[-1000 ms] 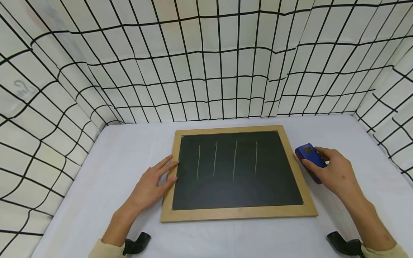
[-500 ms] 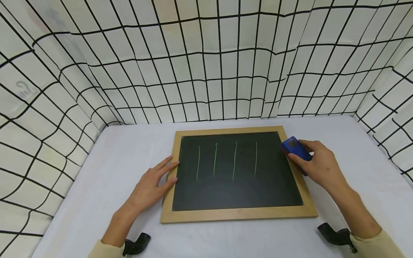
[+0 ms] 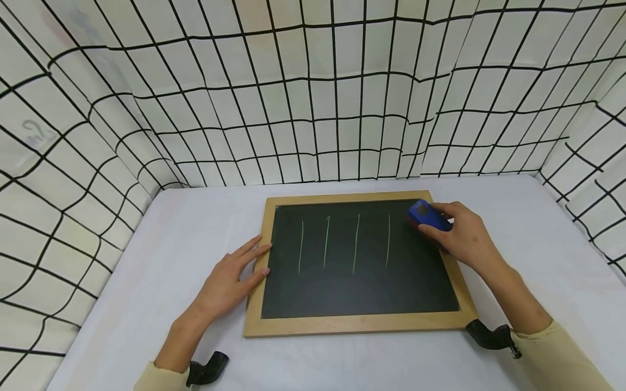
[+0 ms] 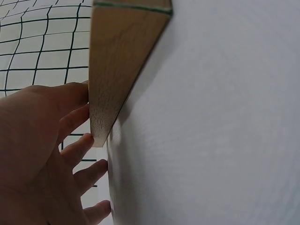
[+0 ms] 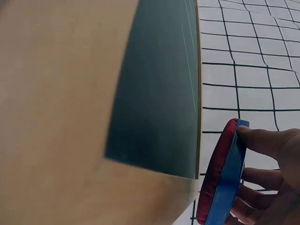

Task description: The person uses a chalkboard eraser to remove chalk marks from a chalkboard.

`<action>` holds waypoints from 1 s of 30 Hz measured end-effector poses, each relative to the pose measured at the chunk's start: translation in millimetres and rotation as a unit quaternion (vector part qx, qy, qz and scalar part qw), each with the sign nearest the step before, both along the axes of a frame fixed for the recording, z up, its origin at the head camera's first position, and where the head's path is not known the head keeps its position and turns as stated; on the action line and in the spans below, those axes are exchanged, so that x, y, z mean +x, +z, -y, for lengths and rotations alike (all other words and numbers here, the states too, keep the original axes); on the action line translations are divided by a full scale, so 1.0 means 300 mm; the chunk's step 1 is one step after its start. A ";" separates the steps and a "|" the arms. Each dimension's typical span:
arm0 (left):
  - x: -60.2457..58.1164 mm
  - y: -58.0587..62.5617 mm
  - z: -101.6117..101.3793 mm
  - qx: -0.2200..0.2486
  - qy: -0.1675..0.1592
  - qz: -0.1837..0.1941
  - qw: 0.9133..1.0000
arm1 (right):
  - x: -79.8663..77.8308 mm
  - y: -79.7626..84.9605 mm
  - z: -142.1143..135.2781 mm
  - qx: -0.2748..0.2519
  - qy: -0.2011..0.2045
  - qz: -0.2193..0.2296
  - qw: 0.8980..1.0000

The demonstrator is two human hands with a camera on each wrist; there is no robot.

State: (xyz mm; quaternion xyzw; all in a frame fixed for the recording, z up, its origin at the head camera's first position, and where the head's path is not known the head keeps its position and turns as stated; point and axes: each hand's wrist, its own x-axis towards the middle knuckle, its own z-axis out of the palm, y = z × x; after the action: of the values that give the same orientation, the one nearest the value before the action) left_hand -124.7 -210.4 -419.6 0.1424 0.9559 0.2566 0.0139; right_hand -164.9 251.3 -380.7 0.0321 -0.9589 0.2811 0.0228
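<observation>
A wood-framed chalkboard lies on the white cloth, with several upright chalk lines across its upper half. At its left edge my left hand rests on the frame, fingers spread and fairly straight. The left wrist view shows those fingers along the frame's side. My right hand grips a blue chalkboard eraser over the board's upper right corner. In the right wrist view the eraser's red pad faces the board, thumb and fingers pinching the blue back.
A white cloth covers the table. White walls with a black grid stand behind and at both sides. Black curved camera mounts stick out from both beige sleeves.
My right hand has carried the eraser leftward and slightly up, from beside the board's right edge to over its upper right corner. My left hand has stayed put.
</observation>
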 end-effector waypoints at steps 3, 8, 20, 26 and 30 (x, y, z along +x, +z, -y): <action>-0.003 -0.003 0.002 0.002 -0.002 0.004 1.000 | -0.026 -0.006 0.009 -0.004 0.007 0.003 1.000; -0.007 -0.008 0.002 0.004 -0.002 0.009 1.000 | -0.062 -0.016 0.022 -0.007 0.022 0.003 1.000; -0.002 -0.005 0.002 0.008 0.002 0.011 1.000 | -0.145 -0.033 0.032 -0.045 0.042 0.034 0.998; 0.000 -0.005 0.002 0.004 0.003 0.008 1.000 | -0.171 -0.040 0.054 -0.058 0.053 0.037 0.996; 0.001 -0.007 0.002 0.005 0.004 0.009 1.000 | -0.183 -0.047 0.068 -0.057 0.057 0.041 0.996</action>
State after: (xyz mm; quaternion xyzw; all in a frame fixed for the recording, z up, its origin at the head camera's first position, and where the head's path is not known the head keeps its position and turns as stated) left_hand -124.5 -211.0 -421.6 0.1365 0.9550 0.2625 0.0211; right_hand -219.9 230.9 -394.8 0.0736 -0.9379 0.3376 -0.0308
